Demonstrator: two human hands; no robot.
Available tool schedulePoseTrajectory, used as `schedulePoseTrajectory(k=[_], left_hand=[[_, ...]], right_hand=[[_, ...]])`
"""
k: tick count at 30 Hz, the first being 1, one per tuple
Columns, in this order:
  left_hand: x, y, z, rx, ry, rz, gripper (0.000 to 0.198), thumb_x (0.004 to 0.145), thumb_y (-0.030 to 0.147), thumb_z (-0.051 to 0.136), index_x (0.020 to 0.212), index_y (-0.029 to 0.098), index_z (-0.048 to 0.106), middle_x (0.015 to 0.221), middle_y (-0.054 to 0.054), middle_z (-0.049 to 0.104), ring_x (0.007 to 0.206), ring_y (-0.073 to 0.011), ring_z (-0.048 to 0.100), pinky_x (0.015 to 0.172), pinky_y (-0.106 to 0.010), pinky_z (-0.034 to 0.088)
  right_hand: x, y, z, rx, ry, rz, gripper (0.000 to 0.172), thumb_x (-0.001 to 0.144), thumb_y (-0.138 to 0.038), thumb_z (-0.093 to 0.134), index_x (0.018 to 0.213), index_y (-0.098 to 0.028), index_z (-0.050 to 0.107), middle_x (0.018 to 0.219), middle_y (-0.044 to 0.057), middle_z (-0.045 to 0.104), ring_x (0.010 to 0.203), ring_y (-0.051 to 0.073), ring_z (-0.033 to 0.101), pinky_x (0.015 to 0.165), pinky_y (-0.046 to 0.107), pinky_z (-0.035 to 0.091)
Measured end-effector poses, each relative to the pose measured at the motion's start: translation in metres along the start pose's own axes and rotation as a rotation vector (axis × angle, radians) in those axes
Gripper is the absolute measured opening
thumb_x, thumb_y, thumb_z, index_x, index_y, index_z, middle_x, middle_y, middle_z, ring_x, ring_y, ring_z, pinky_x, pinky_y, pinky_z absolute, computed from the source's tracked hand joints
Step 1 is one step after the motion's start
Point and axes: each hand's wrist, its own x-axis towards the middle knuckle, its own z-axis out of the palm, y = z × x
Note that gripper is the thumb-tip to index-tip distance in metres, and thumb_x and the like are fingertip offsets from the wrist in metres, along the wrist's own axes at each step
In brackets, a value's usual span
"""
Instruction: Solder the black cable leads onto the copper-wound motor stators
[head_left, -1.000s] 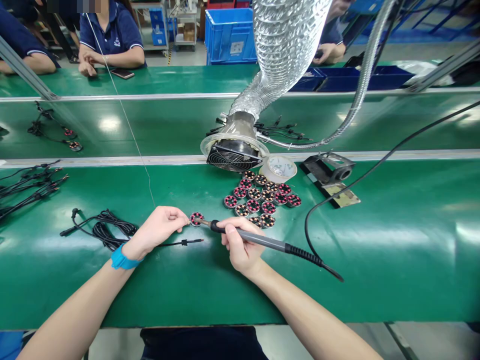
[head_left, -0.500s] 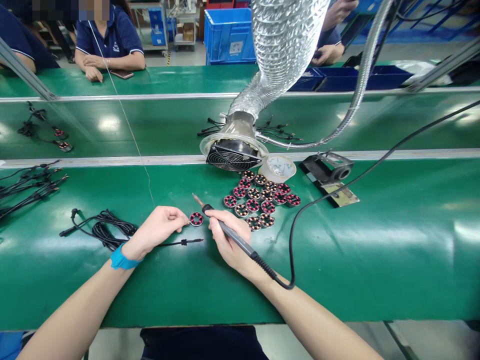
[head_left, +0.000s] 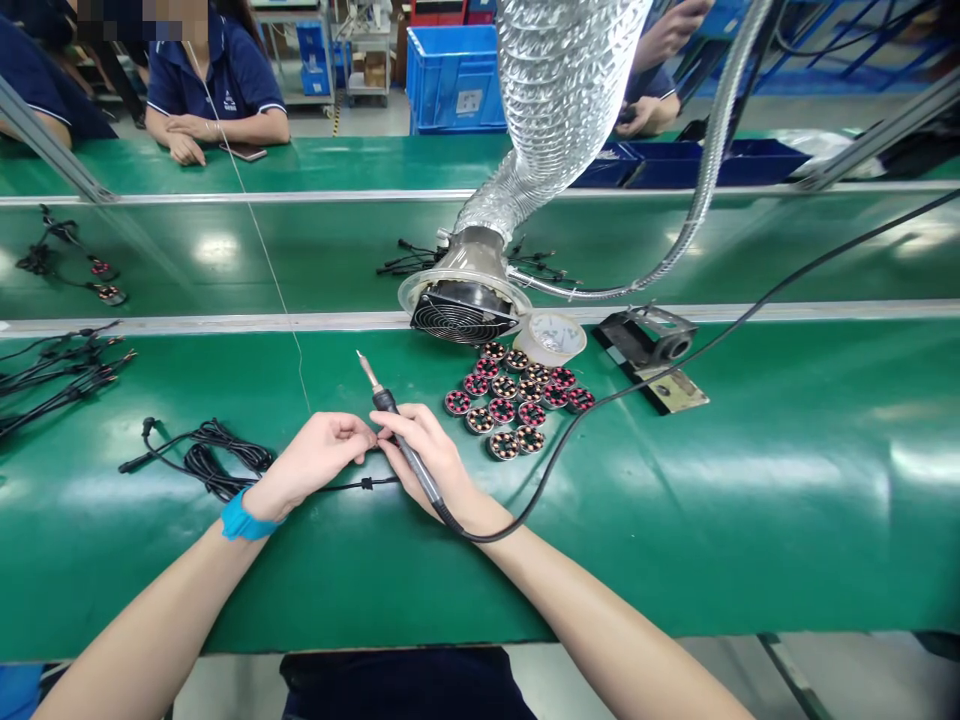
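My left hand [head_left: 326, 447], with a blue wristband, is closed in a pinch. A thin solder wire [head_left: 301, 370] hanging from above runs down into it. My right hand [head_left: 431, 455] grips a soldering iron [head_left: 401, 430], its bare tip pointing up and away from me. The thumb and fingertips of my right hand meet those of my left. The small round part with red coils that lay there is hidden behind my fingers. A coiled black cable [head_left: 217, 455] lies beside my left wrist, and its thin end [head_left: 367, 484] passes under my hands.
Several round coil parts [head_left: 501, 410] lie right of my hands, beside a tape roll [head_left: 551, 338]. Above them hangs a fume extractor fan [head_left: 461, 318] on a foil duct. A metal stand [head_left: 652, 350] is farther right; black cables [head_left: 67, 370] lie left. People sit across the bench.
My right hand has moved left to my left fingertips, covering the round part. The soldering iron has swung more upright, its tip now farther from me. My left hand has stayed in place.
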Motion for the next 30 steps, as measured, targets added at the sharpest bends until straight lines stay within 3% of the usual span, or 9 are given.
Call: schedulePoseTrajectory(k=[7, 11, 16, 24, 30], left_hand=[[-0.001, -0.006, -0.005, -0.001, -0.093, 0.085, 0.024, 0.080, 0.039, 0.064, 0.080, 0.015, 0.068, 0.073, -0.001, 0.065, 0.066, -0.0135, 0.056, 0.064, -0.025, 0.043], [-0.002, -0.006, -0.007, -0.001, -0.140, 0.028, 0.028, 0.083, 0.043, 0.062, 0.084, 0.015, 0.065, 0.076, -0.002, 0.064, 0.058, -0.0108, 0.052, 0.057, -0.024, 0.043], [-0.002, -0.001, -0.008, -0.112, -0.186, -0.013, 0.029, 0.080, 0.042, 0.067, 0.084, 0.014, 0.066, 0.080, -0.004, 0.066, 0.061, -0.0114, 0.056, 0.062, -0.026, 0.049], [0.001, -0.004, -0.005, -0.170, -0.173, -0.036, 0.033, 0.078, 0.046, 0.068, 0.078, 0.014, 0.063, 0.067, -0.001, 0.060, 0.056, -0.0105, 0.053, 0.057, -0.025, 0.047], [0.003, -0.009, -0.004, -0.137, -0.134, -0.030, 0.032, 0.081, 0.046, 0.066, 0.078, 0.014, 0.063, 0.072, -0.003, 0.064, 0.055, -0.0097, 0.054, 0.055, -0.024, 0.045]], right_hand=[[-0.002, 0.000, -0.002, -0.042, -0.013, -0.007, 0.044, 0.093, -0.007, 0.049, 0.131, -0.029, 0.055, 0.107, 0.006, 0.055, 0.095, 0.016, 0.063, 0.085, 0.028, 0.055], [-0.006, -0.001, -0.003, -0.014, 0.026, 0.034, 0.042, 0.092, -0.008, 0.050, 0.130, -0.026, 0.054, 0.107, 0.006, 0.056, 0.095, 0.016, 0.063, 0.087, 0.029, 0.055], [-0.006, -0.005, -0.002, 0.001, 0.030, 0.035, 0.042, 0.091, -0.007, 0.051, 0.128, -0.027, 0.055, 0.102, 0.006, 0.056, 0.091, 0.016, 0.063, 0.083, 0.027, 0.056], [-0.008, -0.005, -0.003, -0.028, -0.038, -0.002, 0.046, 0.091, -0.005, 0.049, 0.131, -0.027, 0.053, 0.104, 0.006, 0.055, 0.092, 0.017, 0.063, 0.083, 0.029, 0.056], [-0.010, -0.001, -0.010, -0.009, 0.002, 0.080, 0.053, 0.083, -0.003, 0.053, 0.131, -0.027, 0.053, 0.109, 0.007, 0.057, 0.097, 0.018, 0.064, 0.093, 0.036, 0.054]])
